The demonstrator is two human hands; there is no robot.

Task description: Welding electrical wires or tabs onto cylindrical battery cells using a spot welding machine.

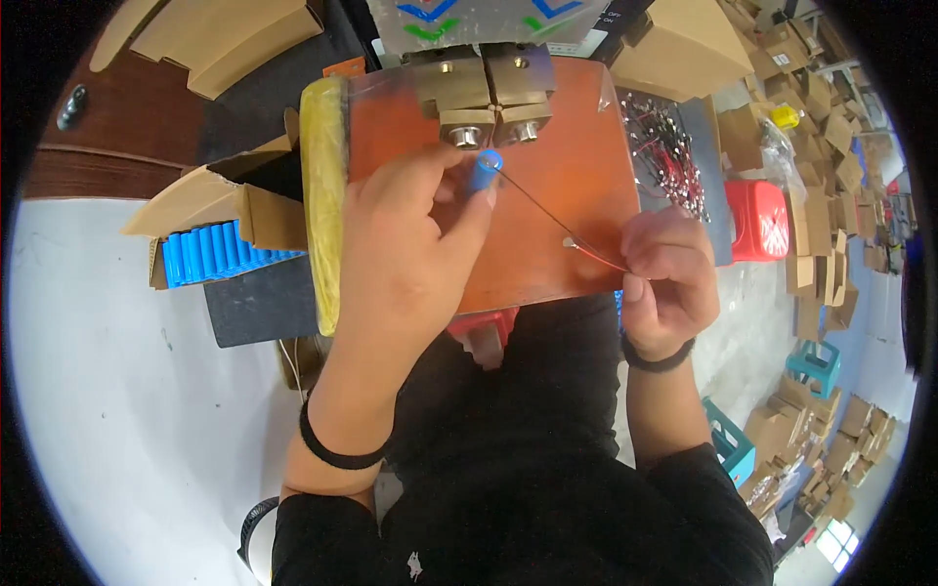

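My left hand [415,220] is closed round a blue cylindrical battery cell [484,171], holding it just below the two electrode arms of a metal spot welder [484,93]. A thin dark-and-red wire [542,207] runs from the cell's upper end to my right hand [669,278], whose fingers pinch it. A small round metal tab [570,243] shows on a wire end beside the right hand. Whether the wire is joined to the cell cannot be made out. Under both hands lies an orange work board [547,264].
At left, a cardboard box [269,215] holds several blue cells [220,252] beside a yellow wrapped strip [325,210]. Many loose wires with metal tabs [669,151] lie right of the board. A red plastic container [760,220] stands farther right, near stacked cartons [835,137] and teal stools [728,444].
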